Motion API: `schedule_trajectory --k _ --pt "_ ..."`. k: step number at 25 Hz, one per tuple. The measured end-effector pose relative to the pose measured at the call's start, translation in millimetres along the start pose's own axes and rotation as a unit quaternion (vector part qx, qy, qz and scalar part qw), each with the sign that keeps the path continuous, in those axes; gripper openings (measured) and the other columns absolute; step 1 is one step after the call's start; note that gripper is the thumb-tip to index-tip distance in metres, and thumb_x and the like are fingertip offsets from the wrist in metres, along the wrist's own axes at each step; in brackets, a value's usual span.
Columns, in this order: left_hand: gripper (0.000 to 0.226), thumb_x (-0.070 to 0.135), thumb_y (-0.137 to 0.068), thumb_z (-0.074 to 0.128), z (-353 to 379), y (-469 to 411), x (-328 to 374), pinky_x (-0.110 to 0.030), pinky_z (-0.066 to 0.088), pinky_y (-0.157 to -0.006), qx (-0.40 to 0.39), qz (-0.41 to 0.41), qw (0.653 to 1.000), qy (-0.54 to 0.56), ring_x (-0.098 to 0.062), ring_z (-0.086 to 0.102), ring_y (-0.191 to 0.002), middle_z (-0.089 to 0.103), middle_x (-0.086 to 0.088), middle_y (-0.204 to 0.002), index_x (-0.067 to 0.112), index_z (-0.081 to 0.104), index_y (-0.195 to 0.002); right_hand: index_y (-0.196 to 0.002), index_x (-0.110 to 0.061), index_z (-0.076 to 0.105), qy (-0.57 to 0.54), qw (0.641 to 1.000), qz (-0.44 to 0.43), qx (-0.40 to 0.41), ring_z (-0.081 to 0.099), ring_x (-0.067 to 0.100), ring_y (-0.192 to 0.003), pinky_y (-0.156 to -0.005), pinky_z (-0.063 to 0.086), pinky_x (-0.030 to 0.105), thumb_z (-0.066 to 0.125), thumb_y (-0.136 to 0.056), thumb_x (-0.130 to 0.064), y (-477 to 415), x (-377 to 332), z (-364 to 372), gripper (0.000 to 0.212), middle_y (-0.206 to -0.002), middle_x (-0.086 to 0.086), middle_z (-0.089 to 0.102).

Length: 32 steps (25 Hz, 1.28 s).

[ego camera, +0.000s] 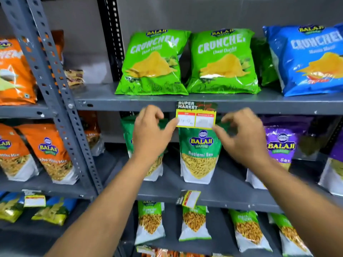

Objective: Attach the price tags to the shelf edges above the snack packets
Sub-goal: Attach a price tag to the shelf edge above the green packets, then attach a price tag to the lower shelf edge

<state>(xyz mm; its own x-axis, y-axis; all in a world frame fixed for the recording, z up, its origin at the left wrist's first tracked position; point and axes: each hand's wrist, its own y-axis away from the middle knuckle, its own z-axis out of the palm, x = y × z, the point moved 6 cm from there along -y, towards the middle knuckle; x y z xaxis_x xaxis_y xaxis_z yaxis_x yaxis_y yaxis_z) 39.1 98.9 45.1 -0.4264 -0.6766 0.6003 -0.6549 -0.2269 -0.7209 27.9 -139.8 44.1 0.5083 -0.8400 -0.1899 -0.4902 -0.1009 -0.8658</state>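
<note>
A yellow and red price tag (196, 115) with a dark "Super Market" header hangs from the grey shelf edge (130, 105), right above a green Ratlami Sev packet (199, 158). My left hand (150, 134) is at the tag's left side, fingers curled, and its thumb tip touches the tag's left edge. At the tag's lower right corner is my right hand (243, 138), its thumb tip on that corner and its fingers spread apart. Neither hand pinches the tag.
Green Crunchem bags (154, 62) and a blue bag (306, 58) stand on the shelf above. Purple packets (280, 143) are to the right, orange ones (52, 153) beyond the grey upright post (55, 89). Two more tags (189, 198) (34, 200) hang from the shelf edge below.
</note>
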Motion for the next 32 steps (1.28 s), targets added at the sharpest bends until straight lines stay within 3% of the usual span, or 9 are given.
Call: schedule_trajectory --k 3,7,11,14,16,20,24,27,32 --pt "0.023 0.020 -0.079 0.073 34 94 -89 -0.030 0.042 -0.060 -0.111 -0.190 0.971 0.097 -0.025 0.050 -0.062 0.057 -0.009 -0.066 0.011 0.054 -0.071 -0.090 -0.022 0.061 -0.012 0.990 -0.042 -0.138 0.060 0.031 -0.077 -0.064 0.050 0.042 0.060 -0.082 -0.036 94 10 52 0.016 -0.081 0.005 0.063" --pt "0.008 0.007 -0.087 0.062 87 236 -173 -0.029 0.042 -0.059 -0.222 -0.541 0.779 0.225 -0.023 0.059 -0.069 0.061 -0.010 -0.083 0.012 0.063 -0.093 -0.111 -0.025 0.066 0.072 0.951 -0.034 -0.298 0.067 0.027 -0.093 -0.070 0.055 0.042 0.068 -0.072 -0.029 167 14 121 0.039 -0.105 -0.002 0.070" --pt "0.025 0.005 -0.092 0.048 134 272 -186 -0.032 0.034 -0.060 -0.198 -0.582 0.730 0.299 -0.016 0.044 -0.060 0.042 -0.006 -0.069 0.022 0.052 -0.074 -0.103 -0.024 0.072 0.090 0.946 -0.059 -0.306 0.068 0.027 -0.091 -0.067 0.054 0.041 0.070 -0.072 -0.025 176 -1 150 0.031 -0.102 -0.005 0.073" --pt "0.015 0.010 -0.092 0.048 154 271 -180 -0.028 0.041 -0.063 -0.171 -0.622 0.678 0.352 -0.014 0.051 -0.072 0.053 0.000 -0.077 0.022 0.057 -0.091 -0.078 -0.026 0.075 0.113 0.947 -0.059 -0.296 0.066 0.025 -0.079 -0.067 0.049 0.035 0.075 -0.071 -0.027 178 -8 159 0.007 -0.084 -0.008 0.073" --pt "0.005 0.019 -0.081 0.061 163 273 -181 -0.028 0.040 -0.065 -0.166 -0.629 0.665 0.367 -0.016 0.054 -0.075 0.060 0.001 -0.076 0.021 0.065 -0.083 -0.074 -0.026 0.074 0.124 0.948 -0.056 -0.287 0.066 0.024 -0.075 -0.067 0.047 0.034 0.079 -0.066 -0.027 180 -10 162 0.010 -0.079 -0.009 0.072" --pt "0.016 0.019 -0.082 0.069 167 280 -193 -0.033 0.040 -0.066 -0.113 -0.644 0.685 0.321 -0.020 0.057 -0.071 0.066 -0.002 -0.069 0.017 0.072 -0.067 -0.096 -0.028 0.071 0.135 0.940 -0.033 -0.311 0.066 0.025 -0.070 -0.069 0.048 0.035 0.078 -0.062 -0.028 183 -8 168 0.035 -0.073 -0.006 0.071" --pt "0.031 0.008 -0.083 0.065 159 280 -193 -0.032 0.035 -0.057 -0.111 -0.613 0.716 0.315 -0.020 0.044 -0.056 0.055 -0.001 -0.052 0.017 0.067 -0.054 -0.075 -0.029 0.071 0.129 0.932 -0.026 -0.338 0.063 0.023 -0.066 -0.067 0.042 0.032 0.075 -0.067 -0.027 209 -6 164 0.009 -0.071 -0.007 0.069" --pt "0.024 0.010 -0.087 0.063 135 279 -193 -0.025 0.043 -0.061 -0.145 -0.541 0.784 0.267 -0.009 0.056 -0.056 0.061 0.004 -0.056 0.015 0.065 -0.063 -0.078 -0.028 0.070 0.012 0.937 0.139 -0.321 0.061 0.016 -0.062 -0.059 0.044 0.026 0.069 -0.080 -0.030 248 10 146 0.003 -0.068 -0.011 0.067" --pt "0.017 0.024 -0.088 0.063 131 266 -200 -0.022 0.045 -0.063 -0.206 -0.433 0.862 0.165 -0.010 0.059 -0.068 0.065 0.003 -0.071 0.010 0.068 -0.081 -0.059 -0.023 0.055 -0.070 0.851 0.380 -0.355 0.051 0.018 -0.050 -0.053 0.044 0.033 0.058 -0.086 -0.039 292 38 166 0.031 -0.046 -0.002 0.051"
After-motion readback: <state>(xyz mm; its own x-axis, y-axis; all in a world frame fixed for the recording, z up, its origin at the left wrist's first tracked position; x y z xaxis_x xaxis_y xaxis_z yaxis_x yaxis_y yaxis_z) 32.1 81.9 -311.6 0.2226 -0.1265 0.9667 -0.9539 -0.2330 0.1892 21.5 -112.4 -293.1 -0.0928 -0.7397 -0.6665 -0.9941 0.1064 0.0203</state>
